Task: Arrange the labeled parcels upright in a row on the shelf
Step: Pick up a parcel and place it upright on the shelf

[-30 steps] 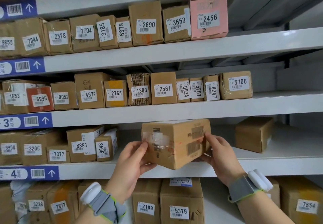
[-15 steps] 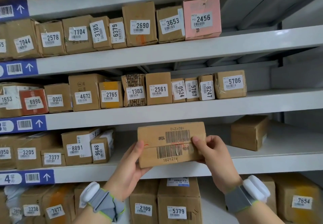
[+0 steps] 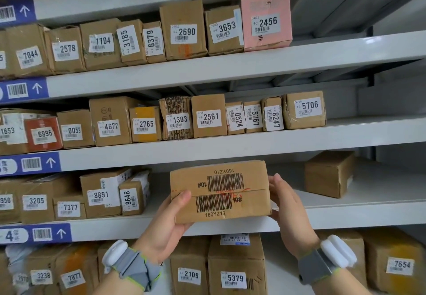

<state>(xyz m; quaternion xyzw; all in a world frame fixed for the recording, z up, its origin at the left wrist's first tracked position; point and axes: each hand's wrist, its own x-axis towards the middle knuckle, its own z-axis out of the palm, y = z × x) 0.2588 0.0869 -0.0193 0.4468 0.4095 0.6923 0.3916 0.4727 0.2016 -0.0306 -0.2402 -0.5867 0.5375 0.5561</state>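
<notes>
So both hands are on one brown box held up in front of shelf 4, in the open stretch between the row that ends at parcel 9648 on the left and a lone box sitting far right. Left hand cups the lower left corner, thumb on the front face and fingers curled underneath as far as I can tell. Right hand lies against the right end with its fingers mostly hidden behind the box, so it looks like a two-sided clamp, which makes sense for turning something this wide. The face toward the camera only has printed barcodes and "160YZ10", no white number sticker like its neighbours have, so my guess is the label is on another side and the box needs turning so it faces out. The box looks clear of the shelf, though I can't be sure the bottom edge isn't touching. The logical slot is just beside 9648, stood upright like the others.
</notes>
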